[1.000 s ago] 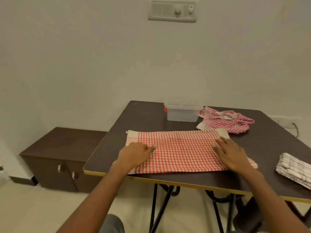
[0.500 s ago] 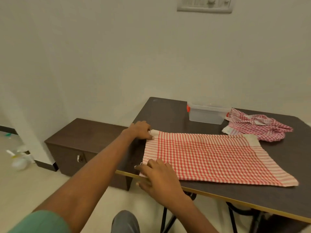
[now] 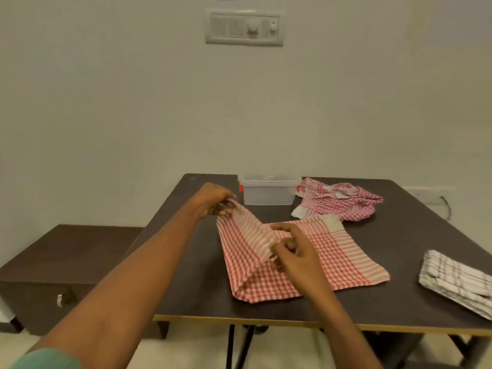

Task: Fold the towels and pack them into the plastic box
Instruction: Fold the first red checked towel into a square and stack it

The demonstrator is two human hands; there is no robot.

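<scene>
A red-and-white checked towel [image 3: 340, 259] lies on the dark table [image 3: 415, 235], its left end lifted and carried over towards the right. My left hand [image 3: 213, 199] pinches the far left corner above the table. My right hand [image 3: 295, 253] pinches the near left corner over the towel's middle. The clear plastic box [image 3: 269, 193] with red clips stands at the table's back, lid on, just beyond my left hand. A second red checked towel [image 3: 343, 202] lies crumpled to the right of the box. A folded white towel with grey stripes [image 3: 458, 283] rests at the right edge.
A low dark cabinet [image 3: 64, 262] stands to the left of the table against the wall. A switch panel [image 3: 243, 27] is on the wall above. A wall socket with a cable [image 3: 439, 198] sits behind the table's right corner.
Both hands gripped the towel's left corners and lifted that end up and rightwards over the towel. The view swung back to the right, bringing the striped towel into sight.
</scene>
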